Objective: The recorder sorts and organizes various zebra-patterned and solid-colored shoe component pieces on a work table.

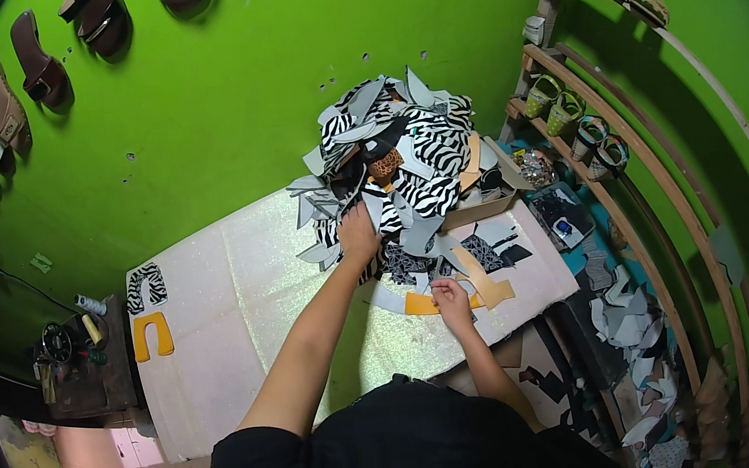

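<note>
While our left hand (358,234) is pressing down into the edge of the heap of scraps (403,160), its fingers are curling into the zebra-striped and grey pieces, though we cannot tell whether they are gripping any one piece. The heap is sitting at the far right end of the white surface (217,319), spilling toward us. Our right hand (450,299) is resting nearer to us, closing its fingers on an orange cut-out (425,303) that is lying flat at the foot of the heap, just beside a tan strip (485,281). Well apart, at the left end of the surface, an orange U-shaped piece (151,336) is lying just below a zebra-striped U-shaped piece (145,286). Beyond them, sandals (40,64) are hanging on the green wall (216,85). To our right, curved wooden shelves (631,193) are holding more shoes, and pale scraps (632,315) are lying on the floor beneath.
</note>
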Demonstrator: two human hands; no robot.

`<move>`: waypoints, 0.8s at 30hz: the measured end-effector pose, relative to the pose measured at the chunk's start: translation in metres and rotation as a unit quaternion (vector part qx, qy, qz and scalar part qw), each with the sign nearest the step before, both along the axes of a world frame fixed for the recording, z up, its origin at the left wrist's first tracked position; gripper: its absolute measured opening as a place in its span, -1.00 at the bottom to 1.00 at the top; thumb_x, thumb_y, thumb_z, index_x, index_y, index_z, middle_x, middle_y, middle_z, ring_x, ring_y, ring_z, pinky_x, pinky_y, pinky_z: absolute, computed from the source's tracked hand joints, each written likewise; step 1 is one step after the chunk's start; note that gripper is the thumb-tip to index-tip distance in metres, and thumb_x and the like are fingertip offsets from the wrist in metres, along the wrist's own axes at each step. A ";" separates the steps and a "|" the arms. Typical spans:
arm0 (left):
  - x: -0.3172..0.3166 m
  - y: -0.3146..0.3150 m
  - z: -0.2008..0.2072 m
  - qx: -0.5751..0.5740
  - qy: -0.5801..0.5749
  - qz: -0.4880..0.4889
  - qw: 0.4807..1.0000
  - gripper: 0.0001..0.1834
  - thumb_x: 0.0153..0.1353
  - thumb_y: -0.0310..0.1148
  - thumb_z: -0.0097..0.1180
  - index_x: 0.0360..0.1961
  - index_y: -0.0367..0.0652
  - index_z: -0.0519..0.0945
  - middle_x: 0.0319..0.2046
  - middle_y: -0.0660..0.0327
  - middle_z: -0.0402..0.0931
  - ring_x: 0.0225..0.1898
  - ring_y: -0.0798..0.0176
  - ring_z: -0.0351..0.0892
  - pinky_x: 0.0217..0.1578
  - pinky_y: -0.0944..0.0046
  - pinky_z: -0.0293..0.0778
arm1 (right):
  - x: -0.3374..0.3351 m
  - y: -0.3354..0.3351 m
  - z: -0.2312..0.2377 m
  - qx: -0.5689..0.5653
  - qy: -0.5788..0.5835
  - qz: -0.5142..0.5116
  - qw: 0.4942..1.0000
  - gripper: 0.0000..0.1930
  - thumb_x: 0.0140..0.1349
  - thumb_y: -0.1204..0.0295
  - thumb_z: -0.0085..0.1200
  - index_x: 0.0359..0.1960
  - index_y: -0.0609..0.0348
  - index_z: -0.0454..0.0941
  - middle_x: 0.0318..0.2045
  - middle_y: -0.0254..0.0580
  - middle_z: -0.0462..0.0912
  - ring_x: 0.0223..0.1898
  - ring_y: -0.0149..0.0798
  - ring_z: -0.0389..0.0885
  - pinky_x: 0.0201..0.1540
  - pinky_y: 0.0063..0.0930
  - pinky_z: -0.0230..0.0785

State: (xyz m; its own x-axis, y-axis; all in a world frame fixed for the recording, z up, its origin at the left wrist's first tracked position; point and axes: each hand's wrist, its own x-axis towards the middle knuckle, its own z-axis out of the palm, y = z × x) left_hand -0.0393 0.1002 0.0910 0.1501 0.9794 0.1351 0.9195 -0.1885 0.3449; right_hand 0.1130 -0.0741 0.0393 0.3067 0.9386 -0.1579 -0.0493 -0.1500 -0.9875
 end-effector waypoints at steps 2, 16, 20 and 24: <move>-0.004 0.000 0.002 0.013 -0.010 -0.014 1.000 -0.21 -0.31 -0.28 0.32 0.00 -0.15 0.19 -0.14 0.11 0.35 -0.06 0.10 0.31 -0.16 0.09 0.30 | -0.001 0.004 -0.003 0.038 0.008 -0.008 0.999 -0.87 0.08 0.52 -0.04 -0.31 0.25 0.44 -0.53 -0.35 0.47 -0.58 -0.57 0.39 -0.56 -0.76 0.20; -0.046 -0.036 0.014 -0.162 -0.576 -0.008 0.801 -0.63 0.07 -0.41 -0.19 -0.05 -0.22 0.23 -0.39 0.18 0.47 -0.49 0.45 0.34 -0.43 0.46 0.30 | -0.032 0.021 0.000 0.025 -0.009 0.066 0.997 -0.73 0.08 0.46 0.02 -0.17 0.25 0.35 -0.44 -0.35 0.45 -0.55 -0.58 0.38 -0.55 -0.76 0.19; -0.056 -0.061 0.028 -0.191 -0.597 -0.002 0.779 -0.60 0.08 -0.46 -0.31 0.00 -0.21 0.19 -0.36 0.14 0.50 -0.43 0.39 0.41 -0.36 0.41 0.36 | -0.039 0.035 -0.020 0.008 -0.097 0.084 0.992 -0.52 0.02 0.36 0.11 -0.04 0.28 0.24 -0.26 -0.20 0.41 -0.47 -0.49 0.43 -0.43 -0.67 0.29; -0.070 -0.091 0.056 -0.212 -0.610 -0.008 0.764 -0.67 0.19 -0.40 -0.29 -0.01 -0.22 0.21 -0.33 0.16 0.51 -0.43 0.40 0.45 -0.37 0.40 0.42 | -0.053 0.051 -0.005 -0.029 -0.211 0.079 0.974 -0.30 -0.12 0.22 0.18 -0.01 0.44 0.18 -0.10 0.18 0.34 -0.17 -0.07 0.43 -0.10 -0.37 0.27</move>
State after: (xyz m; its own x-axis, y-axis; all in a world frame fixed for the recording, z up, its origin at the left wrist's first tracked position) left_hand -0.1093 0.0091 0.1475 0.1776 0.9734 -0.1448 -0.1351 0.1699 0.9762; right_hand 0.0603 -0.0228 0.0346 0.2080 0.9727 -0.1027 0.3869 -0.1782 -0.9047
